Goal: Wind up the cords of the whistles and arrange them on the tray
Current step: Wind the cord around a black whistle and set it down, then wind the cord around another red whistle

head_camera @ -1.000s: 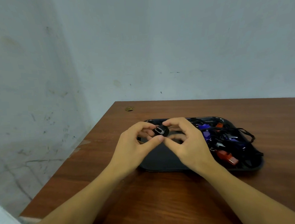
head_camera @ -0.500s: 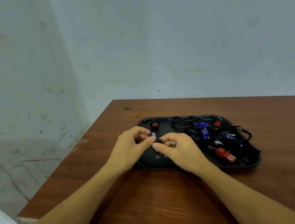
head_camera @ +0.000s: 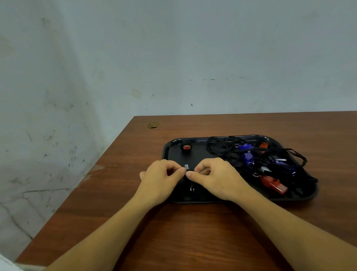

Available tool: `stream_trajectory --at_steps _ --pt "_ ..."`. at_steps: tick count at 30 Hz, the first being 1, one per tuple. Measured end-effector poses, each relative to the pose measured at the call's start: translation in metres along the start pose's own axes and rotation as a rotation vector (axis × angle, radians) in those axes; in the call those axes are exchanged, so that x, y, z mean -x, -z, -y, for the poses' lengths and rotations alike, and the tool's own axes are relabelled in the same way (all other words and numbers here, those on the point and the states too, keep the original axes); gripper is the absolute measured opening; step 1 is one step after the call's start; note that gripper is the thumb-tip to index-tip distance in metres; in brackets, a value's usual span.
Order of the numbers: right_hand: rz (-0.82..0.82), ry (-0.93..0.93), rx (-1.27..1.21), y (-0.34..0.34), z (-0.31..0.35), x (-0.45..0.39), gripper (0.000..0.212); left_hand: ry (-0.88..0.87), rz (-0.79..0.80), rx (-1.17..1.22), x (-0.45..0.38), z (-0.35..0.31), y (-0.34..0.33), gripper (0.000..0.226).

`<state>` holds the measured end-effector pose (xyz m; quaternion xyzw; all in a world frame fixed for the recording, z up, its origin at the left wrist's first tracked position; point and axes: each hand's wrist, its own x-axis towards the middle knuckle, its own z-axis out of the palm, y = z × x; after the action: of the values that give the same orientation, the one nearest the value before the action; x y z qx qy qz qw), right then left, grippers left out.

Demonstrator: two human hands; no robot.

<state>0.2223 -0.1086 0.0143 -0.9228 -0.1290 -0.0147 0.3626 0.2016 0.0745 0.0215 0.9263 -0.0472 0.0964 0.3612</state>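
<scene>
Both hands' grip pinches a wound whistle [head_camera: 187, 168] between them, over the tray [head_camera: 170, 148]

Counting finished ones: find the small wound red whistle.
Head view: the small wound red whistle lies alone in the black tray's far-left corner, beyond both hands.

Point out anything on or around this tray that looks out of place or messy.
Black cords lie tangled over the whistles on the right of the tray, and one loop spills over the right rim onto the table. A small brownish scrap sits alone near the table's far left corner.
</scene>
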Motion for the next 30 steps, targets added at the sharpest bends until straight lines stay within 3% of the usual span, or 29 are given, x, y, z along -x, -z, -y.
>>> stream_trajectory --at_steps 6,12,26,30 --pt "-0.089 0.029 0.076 0.0 0.006 -0.001 0.035 -0.04 0.043 -0.195 0.004 0.003 -0.005 0.014" --pt "-0.1 0.008 0.23 -0.009 0.015 -0.004 0.049 -0.039 0.04 -0.167 0.001 0.004 0.0 0.017" --pt "-0.016 0.126 0.196 0.006 0.009 0.019 0.059 -0.063 -0.009 -0.213 0.009 0.005 0.001 0.022" --pt "-0.094 0.101 0.188 0.036 -0.004 0.013 0.037 -0.06 -0.01 -0.201 0.007 0.004 0.003 0.02"
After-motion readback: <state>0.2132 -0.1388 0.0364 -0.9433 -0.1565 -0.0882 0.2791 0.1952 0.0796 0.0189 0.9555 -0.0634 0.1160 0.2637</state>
